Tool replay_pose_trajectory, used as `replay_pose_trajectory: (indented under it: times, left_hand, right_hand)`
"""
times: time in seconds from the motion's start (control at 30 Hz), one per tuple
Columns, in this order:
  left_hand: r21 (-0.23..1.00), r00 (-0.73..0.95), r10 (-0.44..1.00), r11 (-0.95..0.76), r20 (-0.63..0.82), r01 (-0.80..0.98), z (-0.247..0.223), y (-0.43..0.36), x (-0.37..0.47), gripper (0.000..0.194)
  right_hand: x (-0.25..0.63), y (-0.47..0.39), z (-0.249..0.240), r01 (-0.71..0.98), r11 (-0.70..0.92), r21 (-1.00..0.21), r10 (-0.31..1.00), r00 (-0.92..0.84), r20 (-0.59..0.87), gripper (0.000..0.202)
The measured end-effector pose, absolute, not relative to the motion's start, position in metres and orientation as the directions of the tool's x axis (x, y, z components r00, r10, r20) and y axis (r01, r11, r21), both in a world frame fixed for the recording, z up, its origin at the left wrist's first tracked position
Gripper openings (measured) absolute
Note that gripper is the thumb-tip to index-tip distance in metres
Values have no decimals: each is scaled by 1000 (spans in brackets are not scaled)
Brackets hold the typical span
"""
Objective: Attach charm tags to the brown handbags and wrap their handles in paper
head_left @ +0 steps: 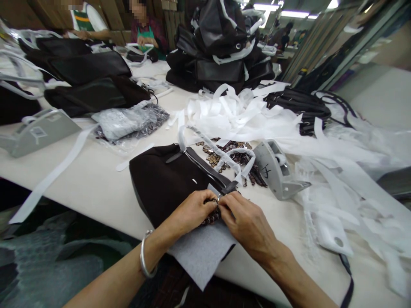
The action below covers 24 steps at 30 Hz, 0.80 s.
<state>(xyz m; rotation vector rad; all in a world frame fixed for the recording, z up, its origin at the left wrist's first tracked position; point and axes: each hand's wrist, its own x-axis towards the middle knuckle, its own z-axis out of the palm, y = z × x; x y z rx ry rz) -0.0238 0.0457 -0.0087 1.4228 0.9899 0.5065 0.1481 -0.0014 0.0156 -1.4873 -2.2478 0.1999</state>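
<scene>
A dark brown handbag (167, 179) lies on its side on the white table, its white-wrapped handles (221, 154) pointing away. At the bag's right end, my left hand (194, 211) is closed on a dark beaded charm (210, 217). Touching the small metal ring by the strap tab, my right hand (245, 218) has its fingers pinched close to the left fingertips. What exactly the right fingers hold is hidden. A grey felt-like sheet (204, 252) hangs under both hands over the table's front edge.
Metal charms (224, 152) lie behind the bag, beside a grey tape dispenser (276, 171). White strips (237, 113) are heaped farther back. Black bags (218, 51) are piled beyond. Another dispenser (40, 130) stands left. Two people in green aprons work at the far left.
</scene>
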Motion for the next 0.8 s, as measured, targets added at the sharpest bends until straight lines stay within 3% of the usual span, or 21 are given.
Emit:
replay_pose_trajectory:
  times: [0.27, 0.33, 0.37, 0.43, 0.5, 0.53, 0.63, 0.8]
  left_hand:
    - [945, 538, 797, 118, -273, 304, -1, 45, -23, 20]
    - [949, 538, 796, 138, -277, 285, 2, 44, -24, 17]
    - [952, 535, 798, 151, -277, 268, 3, 44, -25, 15]
    - [954, 532, 796, 194, -289, 228, 5, 42, -25, 12]
    - [950, 536, 785, 247, -311, 190, 5, 41, -25, 13]
    - [947, 539, 779, 268, -320, 175, 5, 41, -24, 13]
    - [945, 539, 777, 290, -325, 151, 5, 41, -22, 13]
    - [937, 548, 762, 314, -346, 155, 6, 42, -21, 15]
  right_hand:
    - [141, -7, 19, 899, 342, -274, 933, -289, 214, 21]
    - [136, -6, 19, 902, 296, -313, 943, -223, 248, 22]
    - [135, -6, 19, 881, 270, -389, 951, -180, 252, 20]
    - [136, -3, 17, 747, 149, -647, 985, -55, 163, 16]
    - [143, -1, 15, 454, -62, -889, 998, 55, -42, 19]
    - [147, -1, 14, 284, -162, -945, 986, 77, -145, 23]
    - [157, 1, 10, -62, -289, -955, 954, 61, -292, 30]
    - [160, 1, 8, -176, -296, -939, 951, 36, -307, 28]
